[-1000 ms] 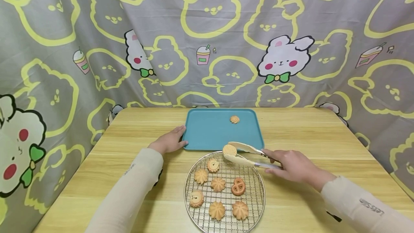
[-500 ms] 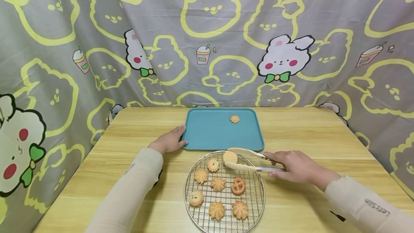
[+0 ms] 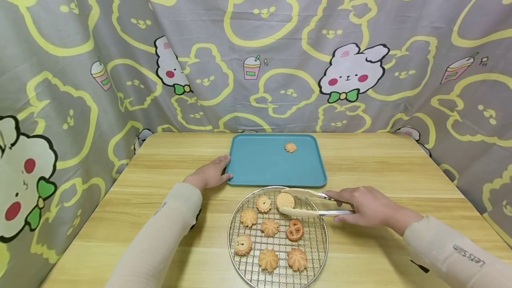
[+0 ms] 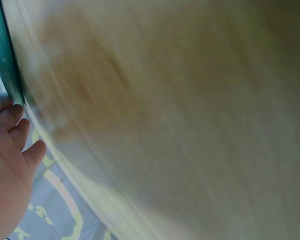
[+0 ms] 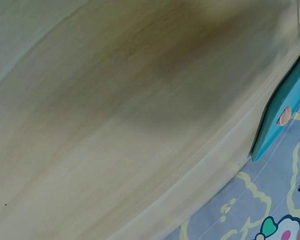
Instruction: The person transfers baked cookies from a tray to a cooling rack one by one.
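My left hand rests against the left edge of a blue baking tray, thumb at its near corner. In the left wrist view, its fingers look relaxed beside the tray's edge. My right hand grips a pair of tongs with cream-coloured tips. Between those tips is a round, pale, dotted biscuit, at the back of a round wire cooling rack. Whether both tips touch the biscuit is hard to tell. A swirled cookie lies on the tray towards its back right.
Several flower-shaped cookies lie on the rack, with a pretzel-shaped cookie and two lion-face cookies. The rack stands just in front of the tray on a wooden table. A patterned curtain hangs behind the table.
My right hand has brought the tongs and the round biscuit from the tray's near edge towards me, onto or just over the rack. My left hand and the tray have stayed still.
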Motion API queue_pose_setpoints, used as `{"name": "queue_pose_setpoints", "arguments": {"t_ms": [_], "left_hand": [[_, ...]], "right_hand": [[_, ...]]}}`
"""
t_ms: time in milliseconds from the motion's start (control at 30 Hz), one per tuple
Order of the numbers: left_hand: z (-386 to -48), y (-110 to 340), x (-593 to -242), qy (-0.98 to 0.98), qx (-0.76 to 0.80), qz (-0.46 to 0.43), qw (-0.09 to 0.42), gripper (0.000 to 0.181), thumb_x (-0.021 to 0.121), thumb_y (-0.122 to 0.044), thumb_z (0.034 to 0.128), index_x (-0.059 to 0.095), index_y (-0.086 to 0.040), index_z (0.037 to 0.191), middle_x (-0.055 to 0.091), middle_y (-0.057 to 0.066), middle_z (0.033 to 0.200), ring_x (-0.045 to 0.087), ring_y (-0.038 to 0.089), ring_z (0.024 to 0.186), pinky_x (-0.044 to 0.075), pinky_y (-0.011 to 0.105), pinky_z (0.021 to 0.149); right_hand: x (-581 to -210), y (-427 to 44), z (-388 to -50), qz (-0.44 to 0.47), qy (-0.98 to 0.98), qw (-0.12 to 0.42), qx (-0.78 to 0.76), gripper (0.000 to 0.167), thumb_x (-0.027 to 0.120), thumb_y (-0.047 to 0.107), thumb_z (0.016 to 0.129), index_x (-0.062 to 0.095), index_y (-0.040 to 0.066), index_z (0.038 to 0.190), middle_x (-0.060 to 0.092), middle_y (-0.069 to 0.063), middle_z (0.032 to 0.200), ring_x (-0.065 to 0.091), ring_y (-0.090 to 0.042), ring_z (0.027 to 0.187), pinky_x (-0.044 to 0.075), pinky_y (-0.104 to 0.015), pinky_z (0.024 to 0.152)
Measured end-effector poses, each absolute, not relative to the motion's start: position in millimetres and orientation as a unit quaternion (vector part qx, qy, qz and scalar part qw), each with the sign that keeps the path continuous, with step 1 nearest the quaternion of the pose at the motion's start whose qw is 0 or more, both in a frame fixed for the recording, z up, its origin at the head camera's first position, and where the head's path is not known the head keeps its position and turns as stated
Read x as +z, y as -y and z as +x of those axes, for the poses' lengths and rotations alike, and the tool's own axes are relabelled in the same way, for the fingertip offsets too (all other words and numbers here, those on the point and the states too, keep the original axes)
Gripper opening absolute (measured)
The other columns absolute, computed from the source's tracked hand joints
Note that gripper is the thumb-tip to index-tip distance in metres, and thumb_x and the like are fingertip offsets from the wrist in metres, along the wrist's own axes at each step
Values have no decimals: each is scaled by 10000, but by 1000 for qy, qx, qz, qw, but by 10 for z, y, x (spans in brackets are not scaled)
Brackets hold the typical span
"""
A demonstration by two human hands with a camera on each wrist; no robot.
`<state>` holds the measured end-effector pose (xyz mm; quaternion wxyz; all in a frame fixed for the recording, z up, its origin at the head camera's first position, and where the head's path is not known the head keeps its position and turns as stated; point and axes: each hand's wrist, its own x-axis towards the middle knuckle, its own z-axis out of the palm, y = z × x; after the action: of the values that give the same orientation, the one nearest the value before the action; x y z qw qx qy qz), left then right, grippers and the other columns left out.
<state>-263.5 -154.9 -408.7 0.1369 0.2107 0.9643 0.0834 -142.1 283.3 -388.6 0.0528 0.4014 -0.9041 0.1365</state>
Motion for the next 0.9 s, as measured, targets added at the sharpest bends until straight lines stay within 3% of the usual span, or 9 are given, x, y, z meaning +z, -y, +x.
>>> {"name": "queue_pose_setpoints", "arguments": {"t_ms": [900], "left_hand": [[-2617,1548,-4070,-964,86,209,137,720,463,-408,1003,143,-32,1527,119,130,1577,136,298,1427,215,462,1124]], "right_hand": [[-3860,-2833,-1411,392,909,49,134,680,704,504,822,572,61,1320,619,102,873,377,74,541,361,-172,481]]}}
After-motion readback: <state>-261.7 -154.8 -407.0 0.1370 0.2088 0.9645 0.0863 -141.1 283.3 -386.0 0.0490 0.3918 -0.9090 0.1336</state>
